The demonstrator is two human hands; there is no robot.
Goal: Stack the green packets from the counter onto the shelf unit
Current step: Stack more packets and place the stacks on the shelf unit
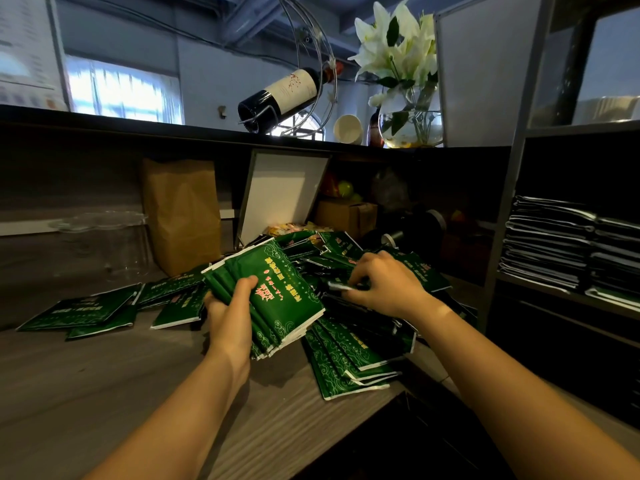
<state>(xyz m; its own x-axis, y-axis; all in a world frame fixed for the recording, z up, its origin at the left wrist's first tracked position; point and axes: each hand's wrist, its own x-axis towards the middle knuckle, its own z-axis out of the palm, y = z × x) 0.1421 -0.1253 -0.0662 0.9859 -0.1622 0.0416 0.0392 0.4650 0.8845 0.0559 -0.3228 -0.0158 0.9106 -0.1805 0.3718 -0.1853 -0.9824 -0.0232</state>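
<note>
My left hand (230, 313) grips a thick bundle of green packets (277, 296) with gold and red print, held tilted above the wooden counter (104, 375). My right hand (384, 289) reaches into the loose pile of green packets (349, 355) at the middle of the counter, its fingers curled and pinching the edge of one packet (337, 286). More green packets (83, 311) lie scattered to the left. The shelf unit (512, 188) stands at the right, with stacked packets (561, 244) lying flat on one shelf.
A brown paper bag (181, 216), a clear plastic container (104, 244) and a leaning white board (280, 195) stand behind the pile. A cardboard box (346, 216) sits further back. On the upper ledge are a wine bottle in a wire holder (280, 93) and a vase of white lilies (408, 98).
</note>
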